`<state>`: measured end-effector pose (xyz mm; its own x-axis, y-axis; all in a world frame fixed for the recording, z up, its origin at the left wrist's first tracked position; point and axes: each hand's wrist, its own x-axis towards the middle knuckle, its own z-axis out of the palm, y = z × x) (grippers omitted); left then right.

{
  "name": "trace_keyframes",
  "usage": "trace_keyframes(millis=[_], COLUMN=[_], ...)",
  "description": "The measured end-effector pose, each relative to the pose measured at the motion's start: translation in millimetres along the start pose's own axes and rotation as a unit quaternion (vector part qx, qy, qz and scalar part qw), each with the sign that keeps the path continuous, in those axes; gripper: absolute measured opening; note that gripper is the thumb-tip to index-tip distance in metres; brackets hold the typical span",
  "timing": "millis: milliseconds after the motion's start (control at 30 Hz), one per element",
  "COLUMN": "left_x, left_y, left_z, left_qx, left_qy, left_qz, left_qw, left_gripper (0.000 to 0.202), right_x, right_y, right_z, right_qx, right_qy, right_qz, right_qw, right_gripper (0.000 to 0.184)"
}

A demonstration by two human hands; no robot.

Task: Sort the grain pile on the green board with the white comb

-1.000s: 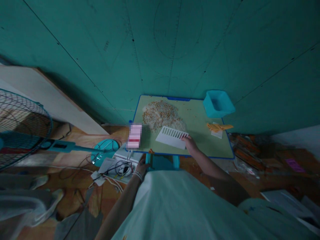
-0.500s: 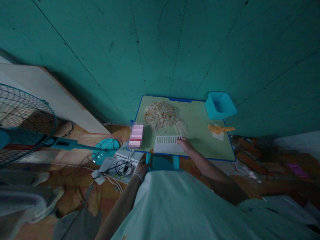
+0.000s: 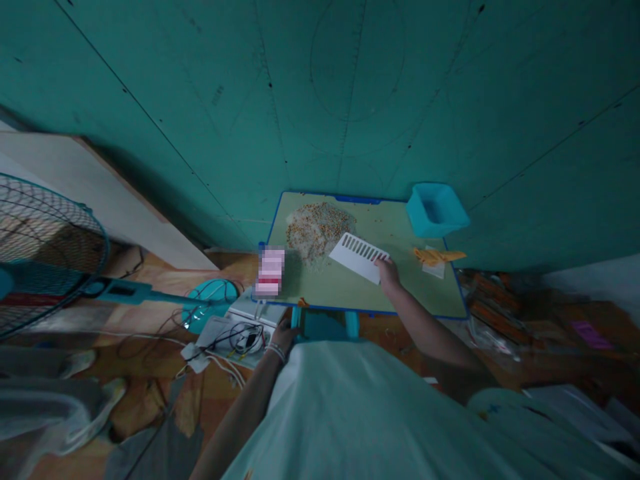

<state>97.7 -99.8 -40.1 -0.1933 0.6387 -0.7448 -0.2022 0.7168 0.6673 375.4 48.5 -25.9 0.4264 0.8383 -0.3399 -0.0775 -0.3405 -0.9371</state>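
My right hand (image 3: 389, 273) grips the corner of a white slotted scraper (image 3: 358, 256) on a small green table (image 3: 350, 290) with a blue rim. The scraper's far edge rests against the right side of a heap of mixed grains (image 3: 316, 230) at the table's back left. My left hand (image 3: 283, 336) is down below the table's front edge, beside a teal leg; its fingers are mostly hidden.
A teal square tub (image 3: 436, 209) hangs at the table's back right corner, with an orange strip on white paper (image 3: 436, 257) near it. A blurred pink box (image 3: 270, 271) stands at the front left. A fan (image 3: 45, 260), cables and a power strip (image 3: 235, 333) lie on the floor left.
The scraper moved from the table's front edge back up and right against the grain heap, which is now pushed into a tighter pile. My left hand stayed put.
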Motion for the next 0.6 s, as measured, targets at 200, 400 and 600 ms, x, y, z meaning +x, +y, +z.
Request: trace_keyframes(millis=[200,400,600], left_x=[5.8,4.9,-3.9], left_y=[-7.4,-6.6,4.1], left_z=[-3.2,-4.4,-1.0], left_qx=[0.003,0.016,0.033], left_qy=[0.011,0.022,0.023], left_qz=[0.005,0.018,0.017], left_qw=[1.0,0.999,0.999], left_gripper=[0.019,0.018,0.016], right_x=[-8.2,-16.9,-26.0], right_y=[0.7,-5.2,-5.2], right_z=[-3.2,-3.2,6.0], right_qx=[-0.041,-0.051,-0.085], right_qy=[-0.029,-0.048,-0.093], right_qz=[0.03,0.024,0.033], right_qw=[0.998,0.997,0.991], right_gripper=[0.02,0.022,0.02])
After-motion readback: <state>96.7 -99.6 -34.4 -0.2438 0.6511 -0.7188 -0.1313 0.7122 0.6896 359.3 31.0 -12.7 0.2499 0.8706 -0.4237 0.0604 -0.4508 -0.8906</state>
